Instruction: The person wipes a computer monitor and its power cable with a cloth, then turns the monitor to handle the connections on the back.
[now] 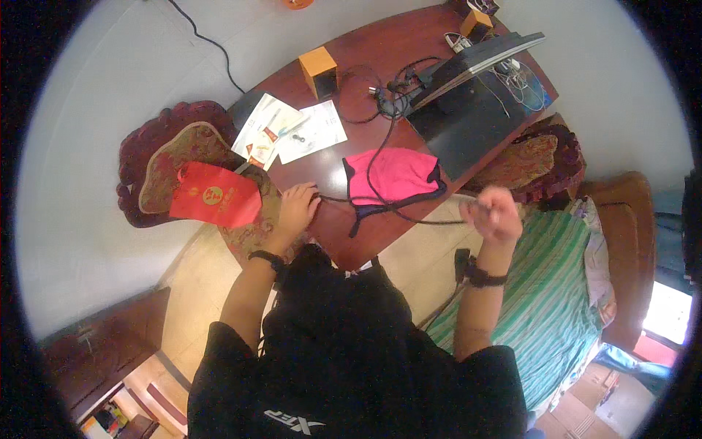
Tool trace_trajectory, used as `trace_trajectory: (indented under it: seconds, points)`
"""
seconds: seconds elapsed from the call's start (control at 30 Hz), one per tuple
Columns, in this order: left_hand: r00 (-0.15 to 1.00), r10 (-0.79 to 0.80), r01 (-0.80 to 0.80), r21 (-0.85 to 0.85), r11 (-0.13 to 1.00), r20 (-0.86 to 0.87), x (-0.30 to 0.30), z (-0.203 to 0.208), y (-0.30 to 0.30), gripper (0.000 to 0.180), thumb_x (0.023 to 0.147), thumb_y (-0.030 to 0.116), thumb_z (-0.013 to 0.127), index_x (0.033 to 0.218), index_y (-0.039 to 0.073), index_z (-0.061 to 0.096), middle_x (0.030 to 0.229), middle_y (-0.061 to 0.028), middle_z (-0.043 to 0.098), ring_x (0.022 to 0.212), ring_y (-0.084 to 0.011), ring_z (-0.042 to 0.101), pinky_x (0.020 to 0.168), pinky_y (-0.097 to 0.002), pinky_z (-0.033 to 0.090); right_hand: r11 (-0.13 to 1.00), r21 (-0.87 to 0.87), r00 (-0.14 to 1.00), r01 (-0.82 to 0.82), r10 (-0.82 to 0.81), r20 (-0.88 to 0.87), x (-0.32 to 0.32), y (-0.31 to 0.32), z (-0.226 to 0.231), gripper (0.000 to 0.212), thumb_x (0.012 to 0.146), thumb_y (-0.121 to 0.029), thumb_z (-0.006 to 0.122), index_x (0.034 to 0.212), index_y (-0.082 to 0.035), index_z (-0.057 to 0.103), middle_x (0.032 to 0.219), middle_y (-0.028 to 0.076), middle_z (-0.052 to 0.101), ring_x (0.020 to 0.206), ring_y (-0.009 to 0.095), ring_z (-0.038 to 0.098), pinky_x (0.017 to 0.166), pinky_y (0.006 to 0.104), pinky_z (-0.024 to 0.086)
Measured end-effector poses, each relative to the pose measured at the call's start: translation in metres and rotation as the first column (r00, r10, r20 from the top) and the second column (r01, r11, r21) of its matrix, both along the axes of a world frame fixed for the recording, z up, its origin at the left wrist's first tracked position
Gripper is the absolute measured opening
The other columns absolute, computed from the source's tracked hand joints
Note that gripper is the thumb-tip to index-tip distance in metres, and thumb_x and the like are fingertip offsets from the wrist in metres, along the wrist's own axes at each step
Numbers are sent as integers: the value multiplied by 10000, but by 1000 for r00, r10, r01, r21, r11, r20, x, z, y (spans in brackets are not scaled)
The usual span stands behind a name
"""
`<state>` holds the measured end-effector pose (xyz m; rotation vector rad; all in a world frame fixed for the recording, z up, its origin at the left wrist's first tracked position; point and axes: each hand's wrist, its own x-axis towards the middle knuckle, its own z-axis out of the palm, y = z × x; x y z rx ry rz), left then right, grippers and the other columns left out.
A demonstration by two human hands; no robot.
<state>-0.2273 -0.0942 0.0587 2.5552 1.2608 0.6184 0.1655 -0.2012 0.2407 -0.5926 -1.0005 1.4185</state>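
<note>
A black cable (439, 222) runs across a pink cloth (395, 175) on the reddish-brown desk (358, 245), its near end closed in the person's curled right hand (496, 216), raised beyond the desk's edge. The left hand (297, 208) lies at the desk's edge, fingertips at the cable, though I can't tell whether they pinch it. Farther out I see papers (318, 132), a monitor (479, 62), and a red bag (213, 194) over a chair (157, 139).

On the table (360, 140), black cable (370, 168) is draped over pink cloth (411, 172) at six o'clock; papers (325, 130) are seen at nine, seemingly a monitor (475, 69) at two.
</note>
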Motion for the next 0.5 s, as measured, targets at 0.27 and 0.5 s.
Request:
trace_trajectory:
  seconds: [0.27,0.5]
  points:
    - [997,-6,18,-176,984,72,-17,-22,9,237,806,163,628,1011,47,601,1053,-106,595,1033,-317,545,863,-428,435,539,-373,655,755,-592,469,27,99,-105,561,999,-475,314,1188,9,527,882,123,655,724,222,610,673,300,447]
    - [1000,-21,13,-560,828,-7,-23,-19,42,196,867,156,583,1030,54,621,1027,-111,626,972,-287,590,829,-369,456,208,-707,516,676,-819,252,15,-3,-331,680,930,-645,276,1226,-66,477,1102,202,613,744,282,602,566,336,483]
